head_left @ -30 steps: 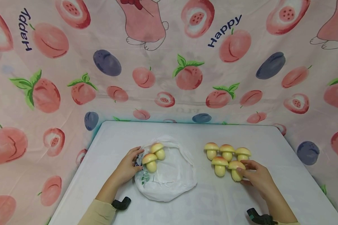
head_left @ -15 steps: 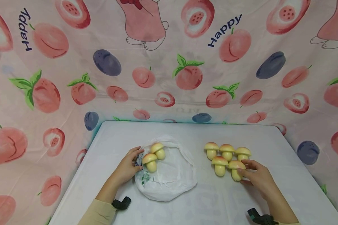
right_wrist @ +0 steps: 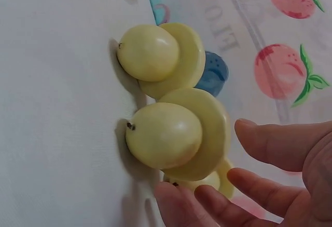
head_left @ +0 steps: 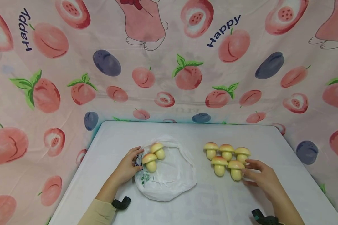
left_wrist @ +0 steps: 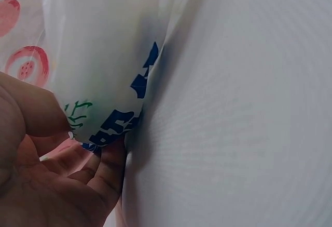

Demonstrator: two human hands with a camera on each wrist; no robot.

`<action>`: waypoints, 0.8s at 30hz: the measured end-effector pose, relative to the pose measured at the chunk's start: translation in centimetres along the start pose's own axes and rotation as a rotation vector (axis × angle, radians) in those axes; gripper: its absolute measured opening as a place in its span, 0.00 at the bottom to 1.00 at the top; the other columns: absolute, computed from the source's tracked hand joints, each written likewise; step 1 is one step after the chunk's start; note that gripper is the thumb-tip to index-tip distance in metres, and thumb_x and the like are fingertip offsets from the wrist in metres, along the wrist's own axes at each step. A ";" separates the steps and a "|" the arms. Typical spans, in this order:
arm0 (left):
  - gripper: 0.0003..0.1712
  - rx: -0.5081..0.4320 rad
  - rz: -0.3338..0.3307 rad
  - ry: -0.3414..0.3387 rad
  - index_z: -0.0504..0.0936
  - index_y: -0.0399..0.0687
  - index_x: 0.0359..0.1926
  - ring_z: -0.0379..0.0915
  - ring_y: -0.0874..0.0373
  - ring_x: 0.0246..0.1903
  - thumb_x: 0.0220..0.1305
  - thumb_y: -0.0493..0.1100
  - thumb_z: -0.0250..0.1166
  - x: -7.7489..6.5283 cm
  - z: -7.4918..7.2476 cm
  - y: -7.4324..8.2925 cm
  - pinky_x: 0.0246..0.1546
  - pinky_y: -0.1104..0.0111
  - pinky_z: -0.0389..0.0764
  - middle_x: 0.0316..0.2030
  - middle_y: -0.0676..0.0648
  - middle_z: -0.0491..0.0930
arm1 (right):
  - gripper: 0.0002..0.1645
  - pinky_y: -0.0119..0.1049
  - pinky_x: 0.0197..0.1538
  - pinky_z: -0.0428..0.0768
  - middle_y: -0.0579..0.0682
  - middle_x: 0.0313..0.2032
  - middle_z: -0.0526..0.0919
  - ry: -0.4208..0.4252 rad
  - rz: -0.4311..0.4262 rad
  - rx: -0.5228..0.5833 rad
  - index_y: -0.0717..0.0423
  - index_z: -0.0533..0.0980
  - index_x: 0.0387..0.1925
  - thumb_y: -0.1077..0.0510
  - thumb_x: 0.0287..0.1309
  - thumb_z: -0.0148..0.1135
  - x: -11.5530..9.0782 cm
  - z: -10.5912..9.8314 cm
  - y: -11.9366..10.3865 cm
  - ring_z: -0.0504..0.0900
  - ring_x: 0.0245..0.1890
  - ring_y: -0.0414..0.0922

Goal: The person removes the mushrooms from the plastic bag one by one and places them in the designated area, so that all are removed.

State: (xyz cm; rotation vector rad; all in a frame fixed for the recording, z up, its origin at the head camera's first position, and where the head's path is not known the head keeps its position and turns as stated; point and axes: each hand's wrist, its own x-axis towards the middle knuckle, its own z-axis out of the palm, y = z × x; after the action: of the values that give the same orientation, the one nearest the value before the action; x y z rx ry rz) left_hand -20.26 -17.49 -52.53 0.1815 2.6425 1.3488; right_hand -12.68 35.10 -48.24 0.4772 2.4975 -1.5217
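A white plastic bag (head_left: pixel 169 192), rolled open, lies left of the table's middle with two toy mushrooms, one (head_left: pixel 151 166) nearer than the other (head_left: pixel 159 154), at its left side. My left hand (head_left: pixel 128 167) pinches the bag's left edge; in the left wrist view thumb and fingers meet at the blue-printed plastic (left_wrist: pixel 116 120). Right of the bag, several yellow mushrooms with reddish caps stand in two rows. Beside the nearest right mushroom (head_left: pixel 236 173), my right hand (head_left: pixel 262 177) is spread, thumb apart from the fingers. The right wrist view shows a gap between thumb and that mushroom (right_wrist: pixel 166 136).
The white table (head_left: pixel 214 203) carries both the bag and the mushroom group. A cloth (head_left: pixel 169 56) printed with peaches hangs behind and around it. Black wrist devices sit on the left wrist (head_left: pixel 122 203) and the right wrist (head_left: pixel 264 217).
My right hand has let go of the nearest right mushroom and drawn back slightly to the right, its fingers spreading. My left hand and the bag have stayed in place.
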 end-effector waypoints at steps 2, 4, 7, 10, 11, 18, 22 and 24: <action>0.45 -0.004 -0.002 -0.001 0.71 0.51 0.79 0.66 0.37 0.77 0.64 0.27 0.72 0.0 0.0 0.0 0.72 0.43 0.77 0.84 0.48 0.58 | 0.45 0.44 0.48 0.93 0.73 0.70 0.70 0.003 -0.001 -0.009 0.67 0.61 0.80 0.51 0.73 0.69 0.0 -0.2 0.0 0.85 0.50 0.42; 0.44 -0.003 -0.002 -0.002 0.71 0.51 0.79 0.65 0.36 0.77 0.64 0.27 0.72 0.0 0.0 0.0 0.73 0.43 0.76 0.85 0.48 0.57 | 0.45 0.44 0.47 0.93 0.73 0.70 0.71 0.007 -0.005 -0.019 0.66 0.61 0.80 0.50 0.73 0.69 -0.1 -0.4 0.0 0.84 0.49 0.40; 0.44 -0.006 -0.002 -0.004 0.71 0.51 0.80 0.64 0.36 0.78 0.65 0.27 0.71 0.0 0.0 0.0 0.73 0.42 0.76 0.85 0.48 0.57 | 0.44 0.44 0.48 0.93 0.73 0.71 0.71 0.007 -0.017 -0.017 0.66 0.60 0.80 0.52 0.74 0.68 -0.3 -0.7 -0.1 0.84 0.47 0.34; 0.44 -0.008 -0.002 -0.005 0.71 0.51 0.80 0.65 0.36 0.78 0.65 0.27 0.71 0.0 -0.1 0.0 0.73 0.42 0.76 0.85 0.48 0.57 | 0.43 0.43 0.47 0.93 0.73 0.72 0.71 0.009 -0.026 -0.013 0.65 0.60 0.80 0.54 0.74 0.67 -0.5 -0.9 -0.1 0.83 0.44 0.30; 0.44 -0.009 -0.003 -0.006 0.71 0.51 0.80 0.65 0.37 0.77 0.65 0.27 0.71 0.0 -0.1 0.0 0.73 0.42 0.76 0.85 0.49 0.57 | 0.43 0.43 0.47 0.93 0.73 0.72 0.71 0.009 -0.027 -0.011 0.65 0.61 0.80 0.54 0.74 0.67 -0.5 -1.0 -0.2 0.83 0.43 0.30; 0.44 -0.012 -0.008 -0.005 0.71 0.52 0.79 0.65 0.36 0.78 0.65 0.27 0.71 0.0 -0.1 0.0 0.73 0.43 0.76 0.85 0.49 0.58 | 0.43 0.42 0.47 0.93 0.72 0.73 0.70 0.015 -0.043 0.000 0.63 0.61 0.81 0.51 0.75 0.67 -0.9 -1.0 -0.7 0.86 0.45 0.33; 0.44 -0.022 -0.008 -0.007 0.71 0.52 0.79 0.64 0.35 0.78 0.65 0.27 0.71 0.0 -0.1 0.0 0.73 0.42 0.75 0.85 0.49 0.57 | 0.42 0.41 0.46 0.93 0.71 0.73 0.70 0.021 -0.058 0.013 0.62 0.61 0.81 0.52 0.75 0.67 -1.0 -0.8 -1.5 0.86 0.44 0.31; 0.44 -0.025 -0.006 -0.008 0.71 0.51 0.79 0.64 0.35 0.78 0.65 0.26 0.71 0.0 -0.1 0.0 0.74 0.42 0.75 0.85 0.49 0.57 | 0.42 0.41 0.46 0.93 0.71 0.73 0.70 0.022 -0.074 0.018 0.63 0.61 0.81 0.52 0.76 0.66 -1.2 -0.8 -1.9 0.85 0.43 0.30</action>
State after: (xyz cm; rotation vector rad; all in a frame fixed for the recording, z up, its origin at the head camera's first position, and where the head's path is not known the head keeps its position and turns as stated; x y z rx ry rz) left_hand -20.28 -17.58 -52.47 0.1749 2.6161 1.3763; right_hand -12.25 34.77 -45.95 0.4107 2.5466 -1.5750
